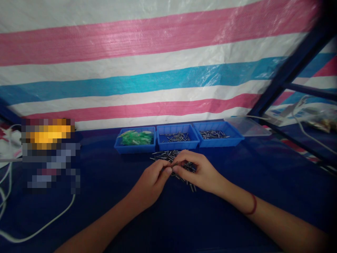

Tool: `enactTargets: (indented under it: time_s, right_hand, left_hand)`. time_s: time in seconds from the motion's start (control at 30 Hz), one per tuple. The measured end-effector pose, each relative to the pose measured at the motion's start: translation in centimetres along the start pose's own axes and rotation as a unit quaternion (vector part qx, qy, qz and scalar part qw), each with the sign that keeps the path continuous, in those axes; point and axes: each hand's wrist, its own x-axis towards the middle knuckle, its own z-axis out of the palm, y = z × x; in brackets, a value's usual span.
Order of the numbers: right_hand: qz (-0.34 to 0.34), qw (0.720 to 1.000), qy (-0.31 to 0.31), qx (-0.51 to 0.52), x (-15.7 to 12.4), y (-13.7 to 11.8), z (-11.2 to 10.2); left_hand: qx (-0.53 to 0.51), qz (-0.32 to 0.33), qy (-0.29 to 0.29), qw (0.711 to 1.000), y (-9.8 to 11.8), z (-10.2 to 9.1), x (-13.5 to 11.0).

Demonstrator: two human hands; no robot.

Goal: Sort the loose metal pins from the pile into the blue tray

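Over slender grey metal pins (166, 155), bare left hand (154, 179) and right hand (203, 172) meet, grasp unclear; steady fingertips (169, 170) help.

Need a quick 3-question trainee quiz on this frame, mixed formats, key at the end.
1. Multiple choice: which of the three blue bins holds the green packets?
A) the left one
B) the middle one
C) the right one

2. True or false: the fingertips of the left hand and the right hand are close together over the pile of metal pins.

3. Short answer: on which arm is the red band worn?

Key:
1. A
2. True
3. The right arm
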Motion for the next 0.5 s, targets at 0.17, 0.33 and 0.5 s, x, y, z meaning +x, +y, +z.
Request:
enactTargets:
  time_s: [0.17,0.33,0.5]
  right_hand:
    - [0.004,1.000,0.010,-0.014,0.04,-0.13,0.03]
    - [-0.001,1.000,0.010,-0.018,0.02,-0.09,-0.08]
    - [-0.011,1.000,0.017,-0.016,0.02,-0.20,-0.15]
  left_hand:
    - [0.000,-0.002,-0.013,1.000,0.15,-0.13,0.08]
    - [0.009,0.024,-0.021,0.999,0.37,-0.32,0.30]
    - [0.023,0.038,-0.004,0.999,0.25,-0.63,0.47]
